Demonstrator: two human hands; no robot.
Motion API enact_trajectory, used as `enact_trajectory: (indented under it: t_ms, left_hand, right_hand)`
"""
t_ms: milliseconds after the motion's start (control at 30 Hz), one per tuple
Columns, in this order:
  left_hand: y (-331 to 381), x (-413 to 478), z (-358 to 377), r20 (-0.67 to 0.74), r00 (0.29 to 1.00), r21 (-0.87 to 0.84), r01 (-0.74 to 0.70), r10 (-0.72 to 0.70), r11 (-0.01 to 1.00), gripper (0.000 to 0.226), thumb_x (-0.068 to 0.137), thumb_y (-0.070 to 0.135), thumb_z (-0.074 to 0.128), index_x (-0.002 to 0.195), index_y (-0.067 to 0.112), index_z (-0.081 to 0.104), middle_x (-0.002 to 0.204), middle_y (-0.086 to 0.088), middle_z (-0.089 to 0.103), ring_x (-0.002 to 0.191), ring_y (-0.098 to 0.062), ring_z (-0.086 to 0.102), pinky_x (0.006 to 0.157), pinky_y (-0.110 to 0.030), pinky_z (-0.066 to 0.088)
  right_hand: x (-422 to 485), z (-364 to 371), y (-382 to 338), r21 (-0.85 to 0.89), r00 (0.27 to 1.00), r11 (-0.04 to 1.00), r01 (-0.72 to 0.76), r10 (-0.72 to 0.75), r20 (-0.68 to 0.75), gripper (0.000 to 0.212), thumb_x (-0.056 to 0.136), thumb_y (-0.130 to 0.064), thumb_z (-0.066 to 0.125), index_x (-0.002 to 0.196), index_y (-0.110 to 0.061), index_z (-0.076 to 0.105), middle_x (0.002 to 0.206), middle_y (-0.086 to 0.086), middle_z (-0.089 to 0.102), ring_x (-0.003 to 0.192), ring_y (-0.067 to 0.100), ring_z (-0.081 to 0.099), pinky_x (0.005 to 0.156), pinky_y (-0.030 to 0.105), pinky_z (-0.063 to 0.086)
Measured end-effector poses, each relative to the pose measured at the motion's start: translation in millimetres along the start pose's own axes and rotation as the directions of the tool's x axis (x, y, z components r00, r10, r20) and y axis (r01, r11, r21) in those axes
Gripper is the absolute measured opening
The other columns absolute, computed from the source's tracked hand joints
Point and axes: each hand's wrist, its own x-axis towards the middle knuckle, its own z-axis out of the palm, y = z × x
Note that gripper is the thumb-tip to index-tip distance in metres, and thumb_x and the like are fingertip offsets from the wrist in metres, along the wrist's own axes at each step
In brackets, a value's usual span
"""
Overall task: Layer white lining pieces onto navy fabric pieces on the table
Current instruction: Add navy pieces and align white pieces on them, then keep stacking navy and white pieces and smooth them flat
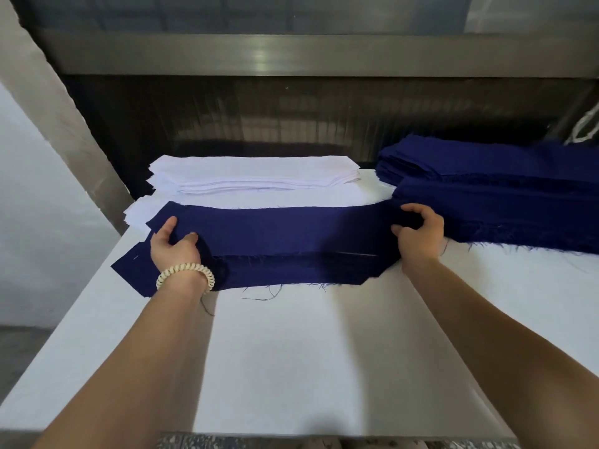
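Navy piece [275,231] lies across table [324,351] centre, atop lower navy piece [291,270], just in front of white lining stack [252,176]. L hand [173,243], bead bracelet [185,274] on wrist, pinches its L end. R hand [419,231] grips the R end w/ curled fingers, beside navy stack [502,196]. Both forearms stretched fwd.

My arms here, for what it's worth: left forearm [139,358] and right forearm [505,325] are both bare from the bottom edge right up to the hands. On my left wrist I've got a cream-coloured coil bracelet [186,273], the chunky spiral sort that looks like an old phone cord, ridged loops all round, snug just behind my left hand [173,246].
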Motion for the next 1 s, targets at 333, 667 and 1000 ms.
enact_trajectory:
  t_ms: [333, 667, 1000]
  left_hand:
    - [5.4, 5.3, 0.0, -0.21, 0.962, -0.152, 0.144, -0.174, 0.978, 0.05, 0.085, -0.009, 0.052, 0.128, 0.015, 0.055, 0.13, -0.003, 0.055, 0.099, -0.011, 0.056, 0.076, -0.006, 0.042]
    - [7.3, 10.8, -2.6, -0.215, 0.953, -0.121, 0.191, -0.213, 0.974, 0.052, 0.083, -0.011, 0.052, 0.127, 0.017, 0.056, 0.128, -0.003, 0.056, 0.097, -0.012, 0.057, 0.087, -0.011, 0.042]
    - [18.1, -11.3, 7.8, -0.231, 0.956, 0.174, 0.222, -0.179, 0.959, 0.066, 0.084, 0.014, 0.06, 0.143, 0.021, 0.031, 0.151, -0.003, 0.02, 0.124, -0.023, 0.045, 0.098, -0.026, 0.03]
  right_hand:
    - [0.7, 4.0, 3.6, -0.175, 0.992, 0.981, 0.081, -0.063, 0.105, 0.037, 0.082, 0.0, 0.065, 0.111, -0.022, 0.059, 0.126, -0.002, 0.036, 0.103, 0.005, 0.035, 0.076, 0.002, 0.029]
    - [-3.1, 6.7, 1.7, -0.282, 0.981, 0.952, 0.121, -0.072, 0.178, 0.043, 0.082, 0.005, 0.056, 0.117, -0.02, 0.056, 0.131, 0.003, 0.035, 0.074, 0.0, 0.041, 0.059, 0.007, 0.034]
    - [-15.0, 9.3, 3.7, -0.296, 0.975, 0.936, 0.193, -0.149, 0.164, 0.045, 0.08, 0.008, 0.056, 0.119, -0.014, 0.053, 0.134, 0.006, 0.024, 0.086, 0.005, 0.039, 0.093, 0.025, 0.042]
